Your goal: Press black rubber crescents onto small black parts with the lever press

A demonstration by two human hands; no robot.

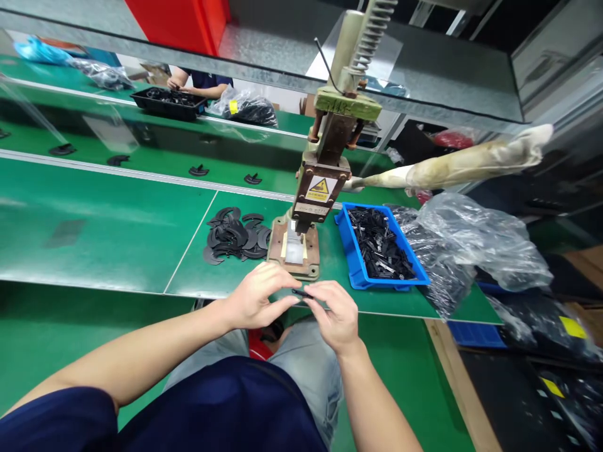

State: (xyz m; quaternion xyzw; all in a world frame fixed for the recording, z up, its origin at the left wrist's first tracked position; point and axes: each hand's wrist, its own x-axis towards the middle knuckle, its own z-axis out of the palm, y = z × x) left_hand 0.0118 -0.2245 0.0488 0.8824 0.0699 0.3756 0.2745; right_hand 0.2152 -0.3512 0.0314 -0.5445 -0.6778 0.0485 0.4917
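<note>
A small black part (301,293) is held at the table's front edge, just in front of the press base. My right hand (333,311) pinches its right end between thumb and fingers. At its left end is my left hand (264,295), thumb and fingertips curved toward the part; whether they grip it is hard to make out. The hand press (316,188), with a warning label, stands over its base plate (308,254). Left of the base lies a pile of curved black pieces (230,233). To the right, a blue tray (351,251) holds many small black parts.
Clear plastic bags (475,238) lie right of the blue tray. The press lever (452,164), wrapped in cloth, sticks out to the right. Behind, several black pieces lie on a green strip, and another person's hands (178,80) are over a black tray (169,108). A metal shelf (264,61) hangs above.
</note>
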